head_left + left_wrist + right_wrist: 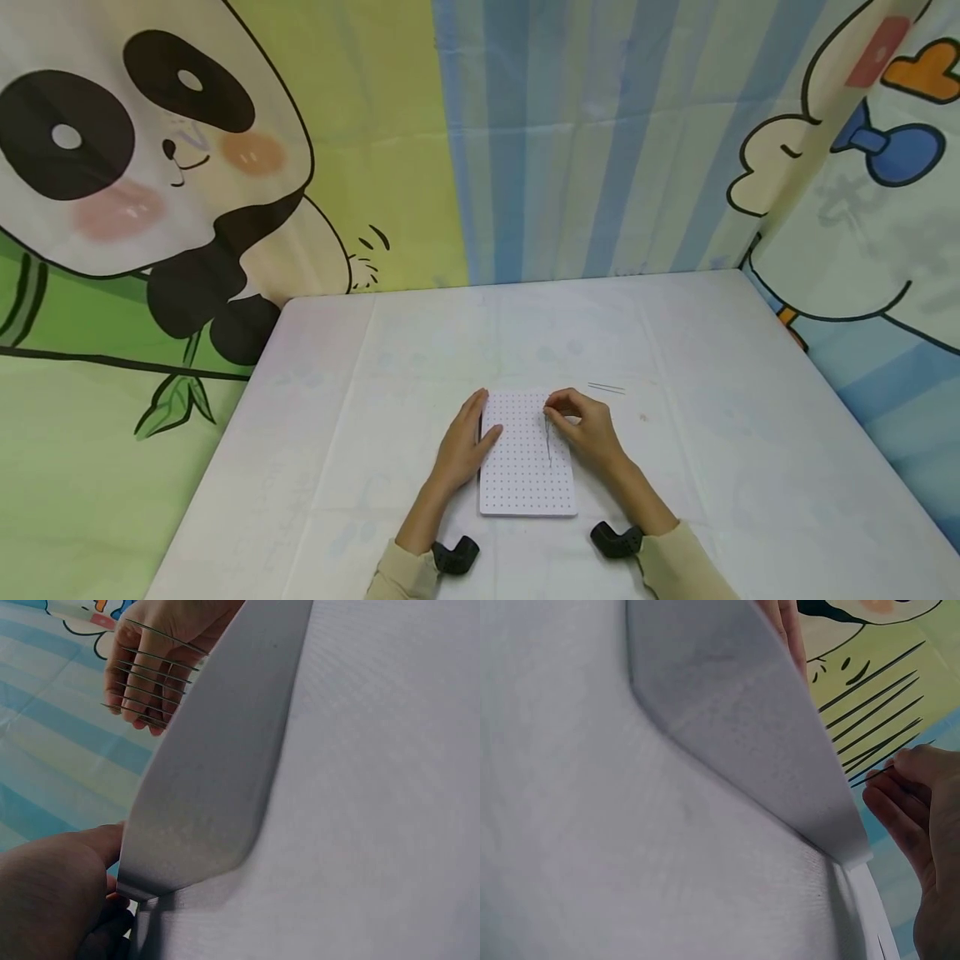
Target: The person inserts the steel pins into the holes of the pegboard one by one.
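While your left hand lay flat, fingers relaxed, against the left edge of the white pegboard in the middle of the table, your right hand pinched a thin metal pin over the board's upper right. Judging by the wrist views, several pins already stood in a row, and two spare pins lay just beyond the board, so some work remained

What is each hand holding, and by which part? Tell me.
The right hand pinches a thin metal pin at its top end, over the white pegboard. The left hand holds nothing; it rests on the pegboard's left edge.
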Action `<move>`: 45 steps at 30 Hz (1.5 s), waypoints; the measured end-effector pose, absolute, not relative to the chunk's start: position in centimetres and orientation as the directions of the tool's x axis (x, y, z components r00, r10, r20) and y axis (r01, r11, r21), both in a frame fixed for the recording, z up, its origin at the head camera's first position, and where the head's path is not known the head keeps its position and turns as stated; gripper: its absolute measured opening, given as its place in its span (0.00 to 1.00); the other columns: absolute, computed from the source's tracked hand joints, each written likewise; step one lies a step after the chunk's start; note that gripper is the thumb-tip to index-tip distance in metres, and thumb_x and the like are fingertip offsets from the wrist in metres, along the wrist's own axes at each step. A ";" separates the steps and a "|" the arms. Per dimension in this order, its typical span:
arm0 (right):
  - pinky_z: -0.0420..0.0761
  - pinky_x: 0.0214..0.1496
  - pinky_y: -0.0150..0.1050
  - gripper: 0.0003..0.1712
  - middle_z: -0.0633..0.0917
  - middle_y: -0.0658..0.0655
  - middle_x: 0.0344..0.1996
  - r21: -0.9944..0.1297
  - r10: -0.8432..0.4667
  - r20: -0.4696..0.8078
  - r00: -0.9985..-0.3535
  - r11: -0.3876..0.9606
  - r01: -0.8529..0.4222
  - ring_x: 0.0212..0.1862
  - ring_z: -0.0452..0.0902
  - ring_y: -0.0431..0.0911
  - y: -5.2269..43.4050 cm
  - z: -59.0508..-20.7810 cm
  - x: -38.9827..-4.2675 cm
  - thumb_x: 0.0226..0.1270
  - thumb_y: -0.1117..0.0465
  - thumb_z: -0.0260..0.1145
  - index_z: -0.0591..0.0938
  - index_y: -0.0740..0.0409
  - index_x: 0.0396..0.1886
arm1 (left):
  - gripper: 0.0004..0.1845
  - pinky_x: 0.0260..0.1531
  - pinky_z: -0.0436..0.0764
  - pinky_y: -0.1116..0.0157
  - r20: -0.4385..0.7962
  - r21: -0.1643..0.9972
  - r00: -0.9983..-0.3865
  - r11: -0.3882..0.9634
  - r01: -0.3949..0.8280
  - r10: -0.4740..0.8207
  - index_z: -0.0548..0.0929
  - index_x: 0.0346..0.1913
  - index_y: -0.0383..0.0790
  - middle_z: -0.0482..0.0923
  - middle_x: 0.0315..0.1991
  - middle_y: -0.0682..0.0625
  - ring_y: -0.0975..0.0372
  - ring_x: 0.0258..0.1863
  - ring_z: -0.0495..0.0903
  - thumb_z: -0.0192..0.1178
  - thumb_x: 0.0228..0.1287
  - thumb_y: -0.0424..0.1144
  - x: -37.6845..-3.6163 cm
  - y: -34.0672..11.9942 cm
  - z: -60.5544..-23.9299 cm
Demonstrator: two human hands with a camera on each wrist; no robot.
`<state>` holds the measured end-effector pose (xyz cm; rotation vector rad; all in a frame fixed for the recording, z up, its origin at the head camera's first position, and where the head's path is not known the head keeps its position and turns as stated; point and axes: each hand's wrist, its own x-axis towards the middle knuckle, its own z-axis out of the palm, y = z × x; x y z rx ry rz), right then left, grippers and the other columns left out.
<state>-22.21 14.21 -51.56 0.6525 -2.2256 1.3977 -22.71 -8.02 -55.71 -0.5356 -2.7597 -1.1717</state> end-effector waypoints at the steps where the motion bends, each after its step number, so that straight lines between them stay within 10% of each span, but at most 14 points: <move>1: 0.83 0.35 0.38 0.09 0.84 0.59 0.29 -0.706 -0.158 0.584 -0.797 0.385 -0.594 0.32 0.82 0.50 14.4 -52.1 -22.4 0.51 0.77 0.67 0.79 0.67 0.33 | 0.34 0.65 0.57 0.55 0.222 0.678 -0.933 0.643 0.356 0.283 0.56 0.70 0.37 0.55 0.69 0.43 0.53 0.68 0.55 0.55 0.66 0.46 -22.7 -8.0 -55.7; 45: 0.81 0.39 0.33 0.07 0.84 0.48 0.30 -0.721 -0.166 0.531 -0.831 0.427 -0.546 0.34 0.81 0.40 15.4 -54.3 -23.4 0.58 0.65 0.67 0.79 0.55 0.36 | 0.34 0.65 0.57 0.55 0.193 0.695 -0.944 0.642 0.324 0.268 0.56 0.70 0.39 0.54 0.70 0.46 0.54 0.68 0.54 0.55 0.66 0.46 -22.6 -7.8 -55.3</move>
